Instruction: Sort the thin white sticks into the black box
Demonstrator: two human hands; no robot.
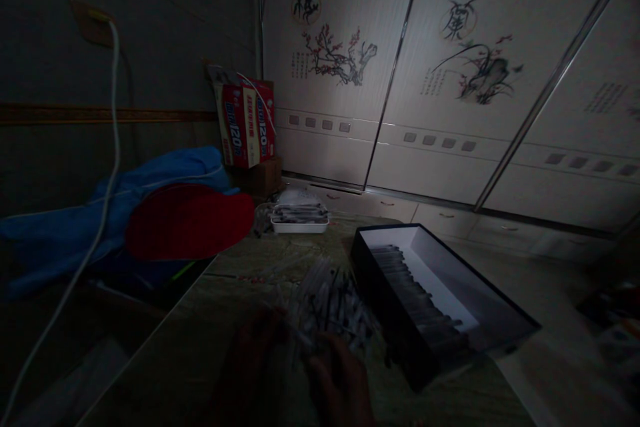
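Observation:
In the dim light my right hand (339, 373) is closed on a thin pale tube (300, 335) at the front of the table. My left hand (260, 337), dark and blurred, is close to the tube's other end; its fingers are hard to make out. Just beyond both hands lies a loose pile of clear and dark slim tubes (333, 300). To the right, a black box with a white inside (450, 273) holds a long row of similar tubes. Farther back, a small white tray (300, 227) is heaped with thin pieces.
A red round item (190, 221) and blue cloth (165, 170) lie to the left, near a hanging white cable (116, 120). A red and cream carton (247, 123) stands behind the table (175, 373), before white sliding doors (330, 13).

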